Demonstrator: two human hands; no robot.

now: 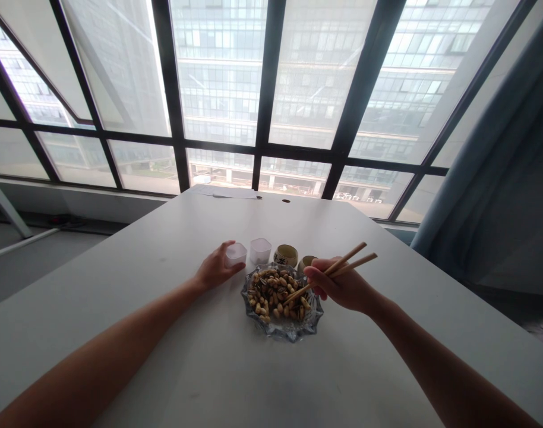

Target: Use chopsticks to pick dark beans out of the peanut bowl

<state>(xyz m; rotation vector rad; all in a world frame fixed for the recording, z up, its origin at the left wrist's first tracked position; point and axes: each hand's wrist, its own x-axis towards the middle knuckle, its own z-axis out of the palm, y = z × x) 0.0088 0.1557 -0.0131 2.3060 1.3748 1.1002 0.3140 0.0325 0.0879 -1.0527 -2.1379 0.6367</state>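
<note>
My right hand (338, 284) grips a pair of wooden chopsticks (349, 255), whose tips reach down into the nuts. Peanuts in their shells (275, 291), mixed with what look like sunflower seeds, fill much of a clear glass bowl (293, 333) with a jagged rim. My left hand (215, 267) is closed round the left side of a small translucent plastic cup (236, 254), thumb and fingers on its walls. A second such cup (260, 250) stands just right of it. Whether the cups hold anything is hard to make out.
Behind the bowl stands a small round cup with dark writing (286, 254); a similar cup (308, 262) is partly hidden by my right hand. Papers (227, 191) lie at the far end of the white table (173, 368). Windows rise beyond; a blue curtain (485, 137) hangs right.
</note>
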